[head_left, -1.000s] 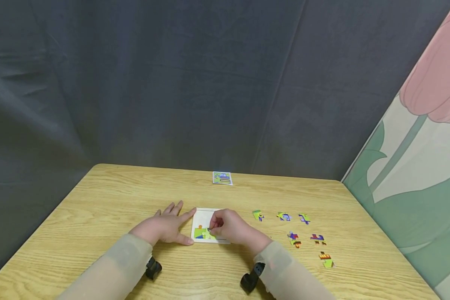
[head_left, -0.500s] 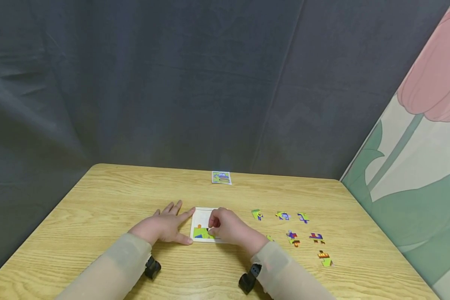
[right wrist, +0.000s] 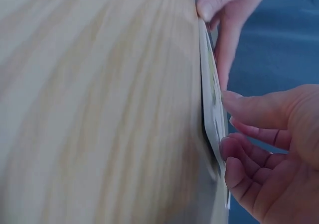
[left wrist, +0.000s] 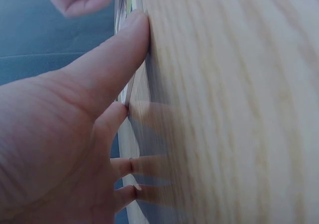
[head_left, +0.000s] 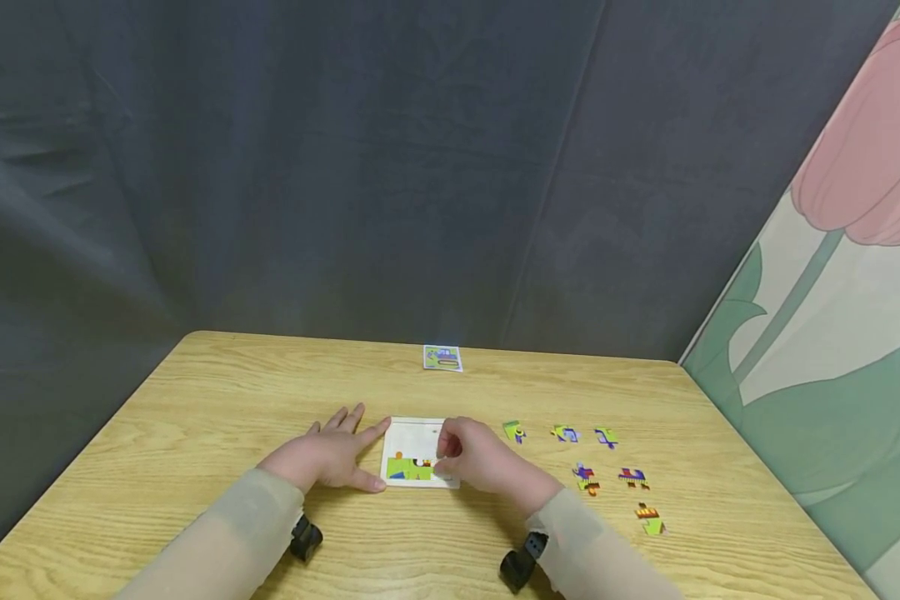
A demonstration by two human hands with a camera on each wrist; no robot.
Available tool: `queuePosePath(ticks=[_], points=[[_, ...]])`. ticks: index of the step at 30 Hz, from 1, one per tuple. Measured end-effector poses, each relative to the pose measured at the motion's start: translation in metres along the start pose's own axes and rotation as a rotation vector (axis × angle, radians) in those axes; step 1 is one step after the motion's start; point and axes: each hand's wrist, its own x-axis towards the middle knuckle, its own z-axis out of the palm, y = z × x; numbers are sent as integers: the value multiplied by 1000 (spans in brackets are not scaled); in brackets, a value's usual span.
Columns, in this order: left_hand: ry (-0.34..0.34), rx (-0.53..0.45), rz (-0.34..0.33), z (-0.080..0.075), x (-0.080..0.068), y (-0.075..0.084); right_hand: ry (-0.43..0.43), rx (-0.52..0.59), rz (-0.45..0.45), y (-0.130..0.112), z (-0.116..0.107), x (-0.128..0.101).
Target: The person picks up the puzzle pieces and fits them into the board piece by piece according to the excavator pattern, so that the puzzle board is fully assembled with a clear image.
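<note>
A white puzzle tray (head_left: 412, 435) lies on the table between the hands. Jigsaw pieces (head_left: 408, 468), green with blue, orange and black, sit joined along its near edge. My left hand (head_left: 330, 457) is spread flat at the tray's left side, its thumb (left wrist: 132, 32) and index fingertip touching the frame. My right hand (head_left: 476, 457) is over the tray's right part. In the right wrist view its thumb (right wrist: 259, 108) touches the tray, while the other fingers are loosely bent; no piece shows between them. The hand hides the tray's near right corner.
Several loose jigsaw pieces lie to the right, among them a green one (head_left: 513, 431), a purple-red one (head_left: 633, 477) and an orange-green one (head_left: 650, 518). A small picture card (head_left: 442, 358) lies near the far table edge, before a dark curtain (head_left: 390, 167).
My right hand has shifted slightly right, uncovering more of the second piece and the tray. Its thumb and fingers have moved off that piece. My left hand stays in place.
</note>
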Motion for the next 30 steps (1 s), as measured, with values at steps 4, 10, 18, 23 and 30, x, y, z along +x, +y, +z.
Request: queuePosePath(ticks=[4,10,18,23,30], points=[[-5,5,-4,1,0,0,22,15,-26,12,-15,-15],[-5,10,7,2,3,-2,55,12,-33,27,-50,-44],[-12,15,7,2,2,-3,121,-23,24,69,-113,-93],[-14,10,8,2,2,-4,123,0,86,104,-140,-127],[-11,10,13,2,1,-3,31,102,119,142,-142,-166]])
